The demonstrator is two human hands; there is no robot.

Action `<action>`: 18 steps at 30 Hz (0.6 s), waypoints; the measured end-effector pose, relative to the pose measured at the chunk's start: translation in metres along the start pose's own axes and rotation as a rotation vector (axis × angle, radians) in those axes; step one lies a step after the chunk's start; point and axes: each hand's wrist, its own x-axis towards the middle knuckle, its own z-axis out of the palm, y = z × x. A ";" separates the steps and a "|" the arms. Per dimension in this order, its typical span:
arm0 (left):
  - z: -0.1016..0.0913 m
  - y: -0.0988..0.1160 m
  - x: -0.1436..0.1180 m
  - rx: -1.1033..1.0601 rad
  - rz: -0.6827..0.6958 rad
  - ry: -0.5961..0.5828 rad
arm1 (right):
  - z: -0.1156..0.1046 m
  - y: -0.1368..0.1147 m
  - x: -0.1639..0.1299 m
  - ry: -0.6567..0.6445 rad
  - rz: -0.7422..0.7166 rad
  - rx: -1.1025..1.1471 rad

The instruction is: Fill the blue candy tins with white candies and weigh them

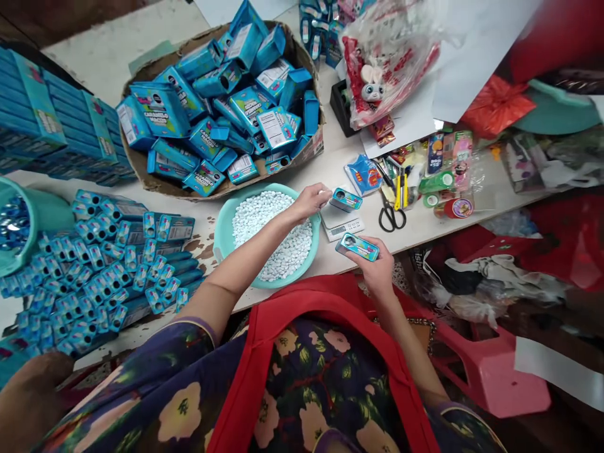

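On the white table (415, 233) we note, largest first, a cardboard tray (141, 170) of blue boxes, then a teal bowl (221, 236) of white tablets. Our left hand (309, 201) pinches tablets beside a tin (346, 199) sitting on the small scale (346, 226). Our right hand (377, 267) grasps a second tin (357, 246) near the table edge.

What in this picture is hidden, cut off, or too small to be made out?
- Head view: scale display digits, too small.
- Print on the tin in the right hand, too small.
- Left hand fingertips: whether they pinch a candy, too small.
- Stacked cartons, cut by the left edge.
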 end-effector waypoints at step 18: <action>0.029 0.009 0.027 1.059 0.150 0.079 | -0.038 0.033 0.019 0.164 0.077 -0.011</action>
